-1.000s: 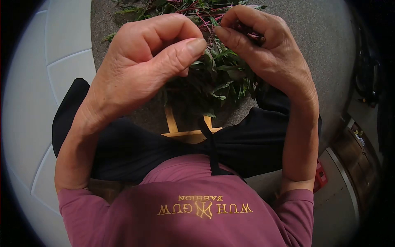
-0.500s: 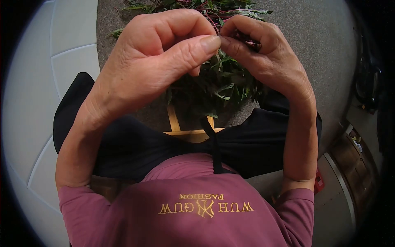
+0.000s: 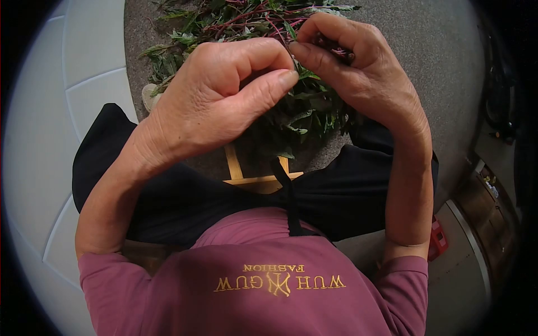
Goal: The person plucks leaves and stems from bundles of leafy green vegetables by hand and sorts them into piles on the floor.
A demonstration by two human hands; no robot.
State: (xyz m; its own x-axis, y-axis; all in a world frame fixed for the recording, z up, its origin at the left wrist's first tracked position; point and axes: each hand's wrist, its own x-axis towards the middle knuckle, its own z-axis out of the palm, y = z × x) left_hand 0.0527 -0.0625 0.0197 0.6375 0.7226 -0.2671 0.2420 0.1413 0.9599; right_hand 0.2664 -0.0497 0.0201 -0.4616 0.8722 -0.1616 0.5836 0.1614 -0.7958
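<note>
My left hand (image 3: pixel 224 98) is curled, with thumb and forefinger brought close together. Whatever lies between those fingertips is too small or hidden to make out. Close beside it, my right hand (image 3: pixel 356 64) is closed around a small bunch of dark reddish stems (image 3: pixel 341 52), whose cut ends poke out of the curled fingers. Its thumb and forefinger tips meet near the left fingertips. Beneath and beyond both hands lies a heap of leafy greens (image 3: pixel 314 115) with narrow green leaves and purple-red stems (image 3: pixel 241 22). The hands hide part of it.
Between my dark-trousered knees is a light wooden frame (image 3: pixel 263 180). Grey rough floor (image 3: pixel 431 73) spreads to the right, pale tiles (image 3: pixel 95 50) to the left. A red object (image 3: pixel 438 239) sits by my right elbow, and a dark item (image 3: pixel 500 106) lies at far right.
My left hand has moved slightly down, and its fingertips are now a little apart from the right hand's. The right hand stays nearly in place, still holding the stems. More of the heap shows.
</note>
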